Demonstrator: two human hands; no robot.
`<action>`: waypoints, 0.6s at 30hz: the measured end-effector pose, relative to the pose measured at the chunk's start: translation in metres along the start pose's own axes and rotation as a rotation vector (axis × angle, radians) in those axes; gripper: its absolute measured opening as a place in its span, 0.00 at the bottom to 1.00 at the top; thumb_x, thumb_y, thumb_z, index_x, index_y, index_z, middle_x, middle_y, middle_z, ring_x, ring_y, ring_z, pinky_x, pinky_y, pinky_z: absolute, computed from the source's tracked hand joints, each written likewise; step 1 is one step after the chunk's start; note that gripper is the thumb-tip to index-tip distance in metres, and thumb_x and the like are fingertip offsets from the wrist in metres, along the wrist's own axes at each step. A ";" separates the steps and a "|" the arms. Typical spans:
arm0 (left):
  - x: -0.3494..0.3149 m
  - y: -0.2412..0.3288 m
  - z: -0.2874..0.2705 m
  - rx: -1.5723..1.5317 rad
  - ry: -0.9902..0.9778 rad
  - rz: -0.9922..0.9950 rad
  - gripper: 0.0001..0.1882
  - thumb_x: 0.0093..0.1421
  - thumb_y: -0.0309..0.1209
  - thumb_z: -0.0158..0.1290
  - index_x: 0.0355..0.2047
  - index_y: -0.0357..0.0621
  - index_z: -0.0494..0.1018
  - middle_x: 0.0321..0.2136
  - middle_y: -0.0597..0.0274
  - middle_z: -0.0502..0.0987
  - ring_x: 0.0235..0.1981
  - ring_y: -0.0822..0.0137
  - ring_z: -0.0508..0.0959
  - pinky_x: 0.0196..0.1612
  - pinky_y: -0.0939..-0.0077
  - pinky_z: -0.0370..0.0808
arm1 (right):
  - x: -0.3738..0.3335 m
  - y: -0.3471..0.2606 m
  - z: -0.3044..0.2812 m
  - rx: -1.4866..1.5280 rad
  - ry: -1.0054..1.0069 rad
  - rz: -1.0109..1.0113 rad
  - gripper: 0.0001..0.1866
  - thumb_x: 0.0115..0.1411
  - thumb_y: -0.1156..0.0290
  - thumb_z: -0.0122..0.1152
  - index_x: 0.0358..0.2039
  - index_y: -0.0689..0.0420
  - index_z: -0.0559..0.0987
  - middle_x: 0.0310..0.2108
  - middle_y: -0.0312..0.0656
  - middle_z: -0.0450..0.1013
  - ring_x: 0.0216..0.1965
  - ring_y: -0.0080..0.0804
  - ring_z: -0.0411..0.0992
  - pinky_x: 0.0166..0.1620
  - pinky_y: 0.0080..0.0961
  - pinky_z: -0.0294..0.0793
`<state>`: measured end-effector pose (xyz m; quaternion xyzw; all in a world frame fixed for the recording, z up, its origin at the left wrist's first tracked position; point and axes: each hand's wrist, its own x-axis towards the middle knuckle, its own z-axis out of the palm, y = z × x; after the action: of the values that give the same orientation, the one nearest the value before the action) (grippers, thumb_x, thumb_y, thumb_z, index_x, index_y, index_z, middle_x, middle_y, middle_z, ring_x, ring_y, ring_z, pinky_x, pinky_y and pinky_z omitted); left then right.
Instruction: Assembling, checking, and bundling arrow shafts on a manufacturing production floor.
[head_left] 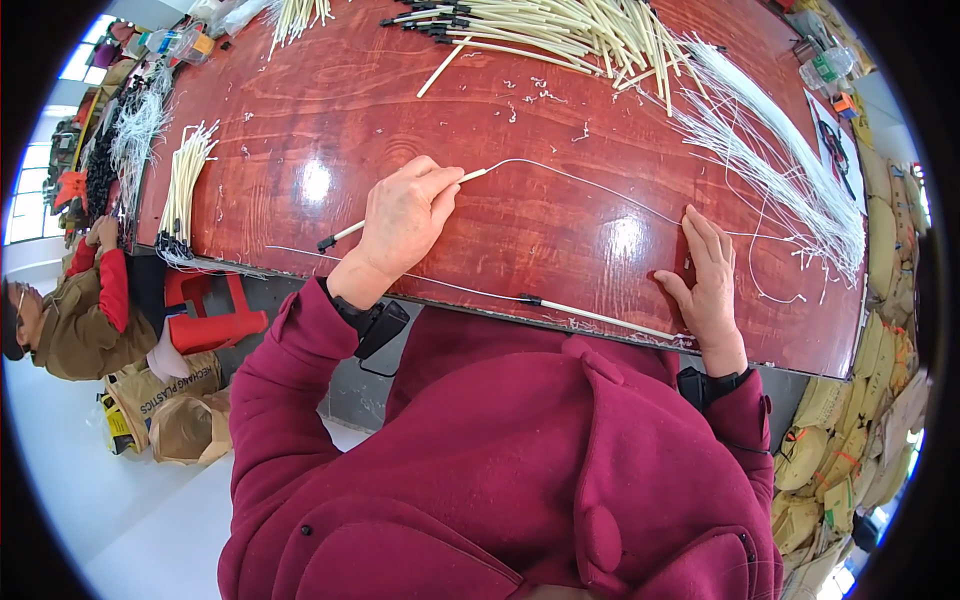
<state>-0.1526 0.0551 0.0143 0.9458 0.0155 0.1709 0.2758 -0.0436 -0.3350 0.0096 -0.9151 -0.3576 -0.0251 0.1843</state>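
My left hand (410, 210) is closed around a thin cream tube (350, 231) with a black end piece, held slantwise just over the red table (480, 120). From the tube's upper tip a thin white wire (575, 177) arcs to the right. Flat on the table lies my right hand (706, 270), fingers stretched, with the wire passing at its fingertips; whether they press on it I cannot tell. Along the table's front edge lies a second cream tube (605, 319) with a black end piece, and another thin wire (430, 284) runs left from it under my left wrist.
A heap of cream tubes (560, 35) lies at the far side. White wires (780, 150) spread at the right, and a tube bundle (185, 185) sits at the left. Beyond are a seated co-worker (85, 310), a red stool (215, 320) and stacked sacks (835, 440).
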 end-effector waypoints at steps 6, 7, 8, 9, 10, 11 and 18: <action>0.010 0.004 0.001 0.044 -0.021 -0.010 0.08 0.61 0.24 0.61 0.41 0.39 0.83 0.31 0.56 0.80 0.30 0.54 0.82 0.33 0.65 0.76 | 0.000 -0.002 -0.001 -0.011 0.001 0.002 0.44 0.49 0.65 0.75 0.66 0.64 0.69 0.68 0.47 0.65 0.65 0.49 0.62 0.68 0.41 0.62; 0.010 0.003 0.001 0.046 -0.019 -0.010 0.08 0.61 0.24 0.61 0.41 0.39 0.83 0.31 0.56 0.80 0.30 0.54 0.82 0.33 0.65 0.76 | 0.000 -0.002 0.000 -0.005 0.004 0.002 0.44 0.49 0.66 0.76 0.66 0.63 0.69 0.68 0.46 0.65 0.65 0.49 0.62 0.68 0.41 0.62; 0.010 0.003 0.001 0.049 -0.027 -0.007 0.08 0.60 0.24 0.61 0.41 0.39 0.83 0.31 0.56 0.81 0.30 0.54 0.82 0.33 0.65 0.76 | 0.000 -0.002 0.000 0.002 0.007 0.002 0.44 0.48 0.66 0.76 0.65 0.63 0.69 0.68 0.46 0.65 0.65 0.49 0.62 0.68 0.41 0.62; 0.010 0.002 0.002 0.053 -0.034 -0.005 0.08 0.60 0.24 0.61 0.41 0.38 0.83 0.31 0.56 0.81 0.30 0.54 0.82 0.33 0.65 0.76 | 0.000 -0.002 0.001 0.009 0.010 0.002 0.44 0.48 0.66 0.76 0.65 0.63 0.69 0.68 0.46 0.65 0.65 0.49 0.63 0.68 0.41 0.62; 0.010 0.001 0.002 0.055 -0.042 -0.002 0.08 0.60 0.24 0.61 0.40 0.38 0.83 0.31 0.56 0.81 0.30 0.54 0.82 0.33 0.64 0.76 | 0.001 -0.002 0.000 0.009 0.009 0.002 0.44 0.48 0.66 0.76 0.65 0.63 0.69 0.68 0.46 0.65 0.65 0.49 0.63 0.68 0.41 0.62; 0.010 0.001 0.003 0.055 -0.042 -0.003 0.08 0.60 0.24 0.61 0.40 0.38 0.83 0.31 0.56 0.81 0.30 0.54 0.82 0.33 0.64 0.76 | 0.001 -0.001 -0.001 0.002 0.006 0.002 0.44 0.48 0.66 0.76 0.65 0.63 0.69 0.68 0.45 0.66 0.65 0.49 0.63 0.68 0.41 0.62; 0.033 -0.003 0.011 0.204 -0.097 0.158 0.08 0.61 0.26 0.60 0.40 0.42 0.82 0.32 0.58 0.79 0.35 0.55 0.81 0.37 0.64 0.77 | 0.002 0.002 -0.003 0.031 0.004 -0.009 0.43 0.48 0.67 0.75 0.65 0.62 0.70 0.67 0.45 0.66 0.65 0.49 0.63 0.68 0.41 0.62</action>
<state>-0.1180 0.0564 0.0145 0.9743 -0.0554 0.1436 0.1644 -0.0407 -0.3360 0.0125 -0.9106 -0.3615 -0.0223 0.1991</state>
